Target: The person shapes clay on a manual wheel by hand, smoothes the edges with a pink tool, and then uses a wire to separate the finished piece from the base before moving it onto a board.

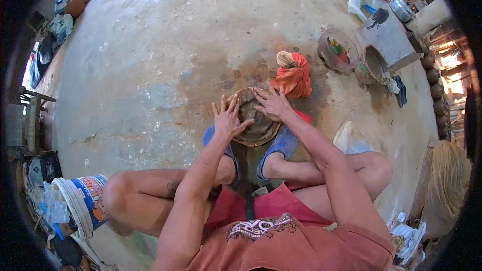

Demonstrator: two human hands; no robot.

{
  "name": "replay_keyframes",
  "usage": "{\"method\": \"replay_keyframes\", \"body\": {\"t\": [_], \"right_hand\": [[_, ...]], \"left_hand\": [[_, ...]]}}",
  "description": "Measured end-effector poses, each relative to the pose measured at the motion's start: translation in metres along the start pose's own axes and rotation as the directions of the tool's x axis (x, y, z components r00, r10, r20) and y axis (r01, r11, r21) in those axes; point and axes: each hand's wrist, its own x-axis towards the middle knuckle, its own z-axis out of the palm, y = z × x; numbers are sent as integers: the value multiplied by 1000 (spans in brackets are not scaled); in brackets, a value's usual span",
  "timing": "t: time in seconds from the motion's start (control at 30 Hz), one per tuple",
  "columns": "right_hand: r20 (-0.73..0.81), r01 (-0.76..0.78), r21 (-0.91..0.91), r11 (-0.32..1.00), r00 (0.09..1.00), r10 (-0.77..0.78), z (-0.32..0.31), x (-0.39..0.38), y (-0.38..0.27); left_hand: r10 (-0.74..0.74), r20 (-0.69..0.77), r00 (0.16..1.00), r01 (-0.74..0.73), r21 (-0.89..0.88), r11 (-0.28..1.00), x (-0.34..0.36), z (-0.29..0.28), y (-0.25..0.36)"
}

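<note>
A round shallow mould [253, 143] with a light rim and grey-brown clay inside rests on the floor between my blue-sandalled feet. My left hand [229, 119] lies across the mould's left side, its fingers spread and thumb over the clay. My right hand [271, 104] presses on the upper right of the clay and rim, fingers stretched out. Just beyond sits an orange cloth bundle [293, 80] with a pale, rounded object on top.
A plastic bucket [80, 203] stands at lower left. On the right lie a clay ring [326, 57], a rough pot [364, 73], a grey block [381, 37], dark cloth [400, 93] and a pale sack [346, 140]. Assorted items line both walls.
</note>
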Motion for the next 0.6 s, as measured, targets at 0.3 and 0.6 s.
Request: {"method": "replay_keyframes", "body": {"t": [0.3,0.6], "right_hand": [[-137,-200,96,975,968,212,35,-19,2],[-9,-83,115,990,996,85,7,-20,15]], "left_hand": [[-28,-61,998,18,-165,986,2,17,-1],[-75,-3,997,73,-204,976,4,-9,-1]]}}
